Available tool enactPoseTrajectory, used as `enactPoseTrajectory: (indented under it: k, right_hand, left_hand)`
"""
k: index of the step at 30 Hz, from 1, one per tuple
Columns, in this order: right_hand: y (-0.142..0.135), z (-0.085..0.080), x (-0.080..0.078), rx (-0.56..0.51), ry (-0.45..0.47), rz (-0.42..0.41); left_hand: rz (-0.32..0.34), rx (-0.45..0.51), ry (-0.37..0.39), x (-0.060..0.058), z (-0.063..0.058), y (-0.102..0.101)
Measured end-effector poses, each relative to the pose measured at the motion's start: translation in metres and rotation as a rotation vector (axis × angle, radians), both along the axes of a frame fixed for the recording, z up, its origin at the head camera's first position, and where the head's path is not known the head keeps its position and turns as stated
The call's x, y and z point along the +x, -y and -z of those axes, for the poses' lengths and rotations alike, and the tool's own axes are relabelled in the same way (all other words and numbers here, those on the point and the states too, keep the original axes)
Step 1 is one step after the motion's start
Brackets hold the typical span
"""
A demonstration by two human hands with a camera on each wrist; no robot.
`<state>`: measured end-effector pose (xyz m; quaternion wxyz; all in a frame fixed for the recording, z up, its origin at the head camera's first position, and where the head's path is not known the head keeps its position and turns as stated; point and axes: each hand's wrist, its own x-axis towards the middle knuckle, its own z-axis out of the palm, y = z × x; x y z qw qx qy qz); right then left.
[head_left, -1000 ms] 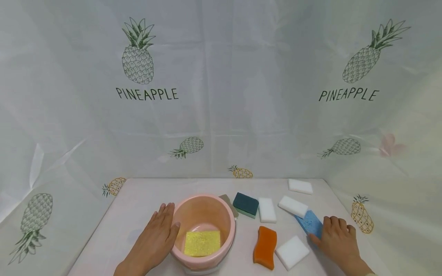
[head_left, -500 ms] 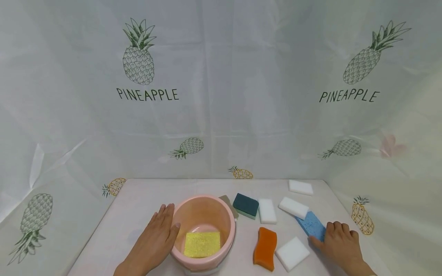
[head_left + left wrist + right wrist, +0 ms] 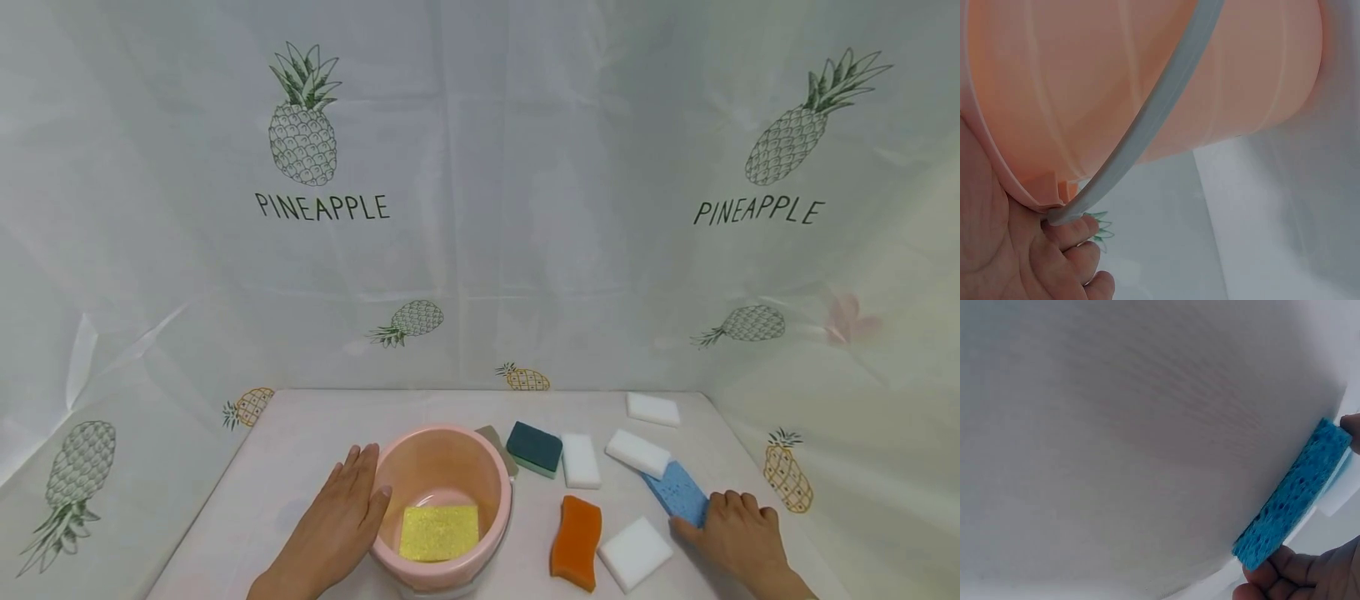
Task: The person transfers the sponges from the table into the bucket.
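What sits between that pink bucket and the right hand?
In the head view, between the pink bucket and right hand lie a wavy orange sponge, nearer the bucket, and a white sponge block, nearer the hand.

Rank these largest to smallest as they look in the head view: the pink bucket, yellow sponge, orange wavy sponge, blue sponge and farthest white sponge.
1. Pink bucket
2. Yellow sponge
3. Orange wavy sponge
4. Farthest white sponge
Unranked: blue sponge, since the right hand partly hides it.
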<state>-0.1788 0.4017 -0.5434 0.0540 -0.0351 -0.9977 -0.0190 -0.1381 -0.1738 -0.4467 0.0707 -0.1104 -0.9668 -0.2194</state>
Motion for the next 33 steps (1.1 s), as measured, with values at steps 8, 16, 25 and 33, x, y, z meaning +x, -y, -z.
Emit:
enactPoseTrajectory:
  k: [8, 16, 25, 33]
  right_hand:
    - [-0.012, -0.002, -0.007, 0.013, -0.175, -0.046]
    - [-0.034, -0.011, -0.013, 0.057, -0.275, -0.114]
    - [-0.059, -0.019, -0.024, 0.216, -0.497, -0.297]
    - [-0.055, -0.036, -0.038, 0.198, -0.726, -0.373]
  left_hand:
    - [-0.002, 0.001, 0.03, 0.0, -0.001, 0.001]
    - [-0.006, -0.003, 0.001, 0.0, 0.0, 0.0]
    - [0.0, -0.004, -0.004, -0.001, 0.0, 0.0]
    - [0.015, 0.019, -0.028, 0.0, 0.0, 0.0]
